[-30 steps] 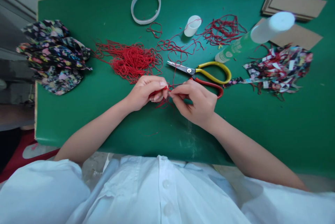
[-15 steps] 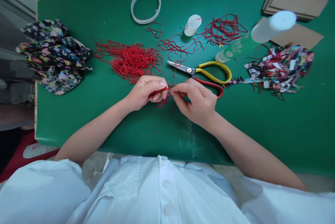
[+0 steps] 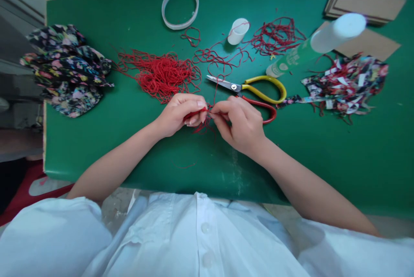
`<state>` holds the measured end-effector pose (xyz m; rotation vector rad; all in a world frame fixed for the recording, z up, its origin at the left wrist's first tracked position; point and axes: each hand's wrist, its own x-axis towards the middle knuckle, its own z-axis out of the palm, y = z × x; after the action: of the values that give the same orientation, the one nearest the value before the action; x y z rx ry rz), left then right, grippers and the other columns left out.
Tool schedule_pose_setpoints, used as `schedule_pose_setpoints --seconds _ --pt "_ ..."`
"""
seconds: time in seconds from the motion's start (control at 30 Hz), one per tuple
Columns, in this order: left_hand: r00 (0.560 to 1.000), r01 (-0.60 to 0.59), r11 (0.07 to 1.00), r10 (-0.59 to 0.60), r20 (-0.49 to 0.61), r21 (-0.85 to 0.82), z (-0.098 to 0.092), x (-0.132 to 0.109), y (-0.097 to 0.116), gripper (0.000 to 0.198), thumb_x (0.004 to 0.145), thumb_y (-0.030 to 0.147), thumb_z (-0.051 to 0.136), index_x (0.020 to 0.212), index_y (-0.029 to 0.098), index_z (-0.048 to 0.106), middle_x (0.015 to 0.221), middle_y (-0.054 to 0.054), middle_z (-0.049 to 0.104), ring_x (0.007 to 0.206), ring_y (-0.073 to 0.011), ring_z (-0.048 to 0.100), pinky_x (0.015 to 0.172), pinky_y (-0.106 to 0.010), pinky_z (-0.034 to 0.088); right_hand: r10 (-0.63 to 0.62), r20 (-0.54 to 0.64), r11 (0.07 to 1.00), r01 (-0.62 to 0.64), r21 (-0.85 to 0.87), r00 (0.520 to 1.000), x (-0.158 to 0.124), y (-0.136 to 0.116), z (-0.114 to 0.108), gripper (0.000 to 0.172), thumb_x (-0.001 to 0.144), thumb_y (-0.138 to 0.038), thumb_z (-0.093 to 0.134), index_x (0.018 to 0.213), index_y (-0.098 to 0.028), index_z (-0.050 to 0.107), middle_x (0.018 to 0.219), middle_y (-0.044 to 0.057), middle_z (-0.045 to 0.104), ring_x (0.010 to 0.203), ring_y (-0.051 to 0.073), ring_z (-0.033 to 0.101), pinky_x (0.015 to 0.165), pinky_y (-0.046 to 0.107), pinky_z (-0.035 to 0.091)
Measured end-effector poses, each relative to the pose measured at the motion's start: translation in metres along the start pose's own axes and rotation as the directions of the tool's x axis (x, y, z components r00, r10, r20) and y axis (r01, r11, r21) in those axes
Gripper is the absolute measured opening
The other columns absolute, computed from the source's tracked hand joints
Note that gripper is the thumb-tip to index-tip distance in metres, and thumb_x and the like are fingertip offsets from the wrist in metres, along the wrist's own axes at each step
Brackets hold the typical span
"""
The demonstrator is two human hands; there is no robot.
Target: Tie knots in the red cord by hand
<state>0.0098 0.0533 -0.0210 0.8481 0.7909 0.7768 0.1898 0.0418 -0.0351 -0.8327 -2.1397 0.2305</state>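
My left hand (image 3: 186,115) is closed round a small bundle of red string (image 3: 203,128), whose loose ends stick out below the fingers. Thumb and forefinger of my right hand (image 3: 239,124) pinch the string close beside it; the exact grip point is too small to make out. One strand runs up from between the hands toward tangled dark red string (image 3: 223,59). Just beyond my right hand lie scissors (image 3: 234,87) with one yellow and one red handle, blades pointing left. A heap of bright red string (image 3: 166,74) rests behind my left hand.
On the green table (image 3: 155,160) are floral cloth (image 3: 67,72) at left, a tape ring (image 3: 180,7), a white spool (image 3: 238,31) and a coil of dark red string (image 3: 276,35). A green-and-white bottle (image 3: 310,48), cardboard pieces (image 3: 368,5) and fabric scraps (image 3: 349,83) occupy the right.
My right hand has shifted slightly left, nearer my left hand, showing more of the scissors' red handle. My left hand and the other things have stayed put.
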Motion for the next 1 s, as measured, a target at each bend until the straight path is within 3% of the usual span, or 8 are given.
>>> schedule_pose_setpoints --seconds 0.3,0.73,0.87,1.0 --pt "1.0 -0.003 1.0 0.003 -0.009 0.014 0.0 0.0 0.0 0.031 0.074 0.036 0.066 0.054 0.012 0.063 0.039 0.004 0.043 0.035 -0.0025 0.035 0.04 -0.018 0.029 -0.021 0.017 0.998 0.022 -0.062 1.0 0.003 -0.001 -0.003 0.003 0.093 -0.02 0.057 0.092 -0.02 0.054 0.073 0.0 0.066 0.06 0.012 0.055 0.062 0.028 0.041" --pt "0.999 -0.037 0.999 0.036 0.004 0.024 -0.002 0.0 -0.003 0.031 0.078 0.036 0.065 0.057 0.013 0.063 0.041 0.004 0.043 0.037 -0.0026 0.035 0.041 -0.018 0.027 -0.202 0.101 0.928 0.223 -0.299 0.974 0.005 0.004 -0.016 0.014 0.092 -0.02 0.055 0.082 -0.023 0.064 0.05 -0.003 0.05 0.049 0.011 0.04 0.051 0.03 0.031" --pt "0.996 -0.091 0.99 0.089 0.02 0.109 -0.005 -0.001 -0.008 0.033 0.082 0.037 0.063 0.059 0.013 0.064 0.045 0.004 0.046 0.04 -0.0024 0.037 0.043 -0.018 0.027 -0.097 0.13 0.963 0.126 -0.237 0.987 0.005 0.002 -0.017 0.017 0.091 -0.021 0.053 0.083 -0.021 0.067 0.051 -0.003 0.056 0.047 0.01 0.045 0.05 0.027 0.032" --pt "0.989 -0.147 0.968 0.141 0.046 0.202 -0.006 -0.002 -0.011 0.032 0.086 0.033 0.06 0.061 0.014 0.064 0.049 0.004 0.049 0.044 -0.0017 0.04 0.046 -0.017 0.03 0.155 0.206 0.988 -0.152 -0.034 0.966 0.006 -0.005 -0.018 0.018 0.09 -0.019 0.054 0.084 -0.016 0.07 0.051 -0.004 0.056 0.042 0.006 0.041 0.047 0.022 0.029"
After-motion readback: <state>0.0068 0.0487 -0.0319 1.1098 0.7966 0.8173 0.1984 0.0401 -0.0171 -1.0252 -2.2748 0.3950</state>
